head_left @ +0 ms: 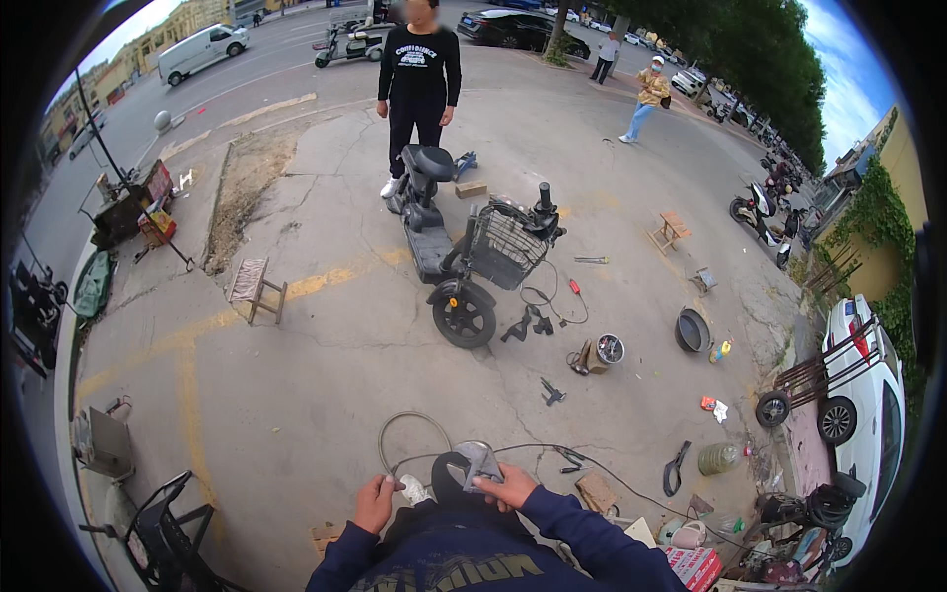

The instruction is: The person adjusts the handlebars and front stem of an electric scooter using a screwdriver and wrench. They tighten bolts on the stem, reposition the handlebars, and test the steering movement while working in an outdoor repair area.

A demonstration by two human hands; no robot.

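Observation:
In front of me my left hand is closed in a pinch at the end of a thin grey cable that loops up over the pavement. My right hand grips a crumpled light grey rag above my dark-trousered knee. Whatever the rag may cover is hidden. Further ahead stands an electric scooter with a wire basket, its front wheel turned towards me. Both hands are apart from it.
Tools lie on the pavement, among them pliers. A small bucket, a black basin and a plastic jug stand right. Wooden stools flank the scooter. A person stands behind it; a white car is parked right.

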